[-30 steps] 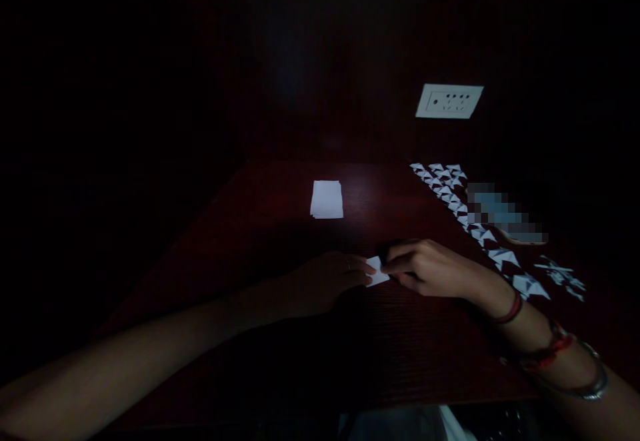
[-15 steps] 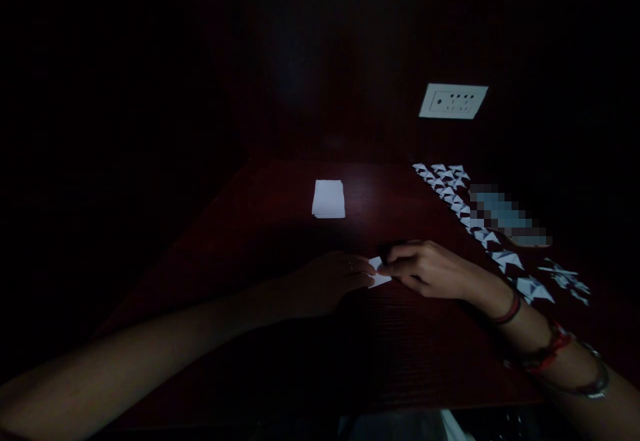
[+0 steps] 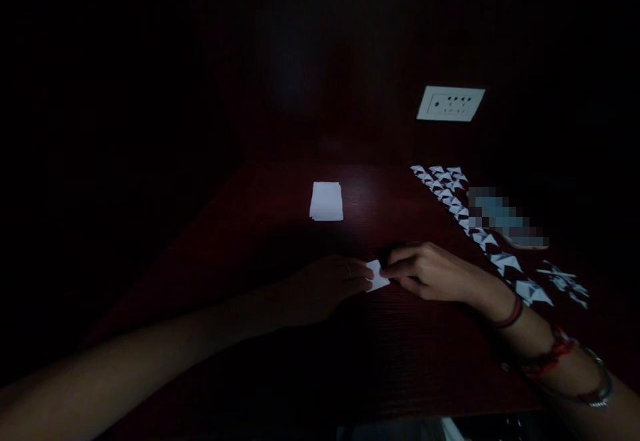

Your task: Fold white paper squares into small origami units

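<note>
A small piece of white folded paper [image 3: 379, 281] lies on the dark red table [image 3: 390, 354] between my two hands. From the left, my left hand [image 3: 337, 279] holds it down with its fingertips on the paper's left edge; this hand is in deep shadow. My right hand [image 3: 425, 269] is closed, its thumb and forefinger pinching the paper's right side. Some of the fold is hidden under the fingertips. Farther back sits a stack of white paper sheets [image 3: 327, 201]. Several folded white paper shapes [image 3: 483, 238] stand in rows along the right side.
Right of the rows lies a blurred-out bluish object [image 3: 505, 217]. Nearer me is a small heap of thin white paper scraps [image 3: 565, 281]. A white wall socket [image 3: 451, 103] is on the dark back wall. The table's front edge shows at the bottom.
The camera view has shifted slightly. Both hands stay at the paper, and the right fingertips have moved a little towards its right edge, baring more of its middle.
</note>
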Demonstrator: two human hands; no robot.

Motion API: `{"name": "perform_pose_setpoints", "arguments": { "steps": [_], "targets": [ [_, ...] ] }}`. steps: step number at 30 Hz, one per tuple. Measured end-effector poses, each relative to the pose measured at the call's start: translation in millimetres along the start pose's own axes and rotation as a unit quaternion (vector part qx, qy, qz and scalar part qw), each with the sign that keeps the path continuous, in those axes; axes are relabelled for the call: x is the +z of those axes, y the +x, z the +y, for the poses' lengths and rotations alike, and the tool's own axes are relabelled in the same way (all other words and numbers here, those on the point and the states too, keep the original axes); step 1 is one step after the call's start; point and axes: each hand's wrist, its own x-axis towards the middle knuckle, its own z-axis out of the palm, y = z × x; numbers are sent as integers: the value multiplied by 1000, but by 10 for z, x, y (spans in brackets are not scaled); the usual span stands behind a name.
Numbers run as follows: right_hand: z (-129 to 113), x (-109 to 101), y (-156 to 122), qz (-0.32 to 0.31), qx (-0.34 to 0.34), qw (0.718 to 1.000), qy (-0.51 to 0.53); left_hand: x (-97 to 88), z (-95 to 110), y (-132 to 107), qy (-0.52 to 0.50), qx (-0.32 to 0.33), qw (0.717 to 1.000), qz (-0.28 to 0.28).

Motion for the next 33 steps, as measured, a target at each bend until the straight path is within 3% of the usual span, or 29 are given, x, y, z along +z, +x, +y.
{"name": "perform_pose_setpoints", "arguments": {
  "steps": [4,9,16,26,33],
  "targets": [
    [41,-4,-29,0,10,1000,-3,-7,-4,-12,-2,10,1000,12],
    [74,28,-33,50,29,998,-2,-63,38,17,7,6,1000,1],
    [18,29,1,16,14,999,35,-97,70,54,16,5,1000,6],
    [86,-12,-57,62,36,997,33,-111,74,38,26,5,1000,-3],
    [41,-5,-20,11,19,999,38,-99,70,21,51,-9,999,-11]
  ]
}}
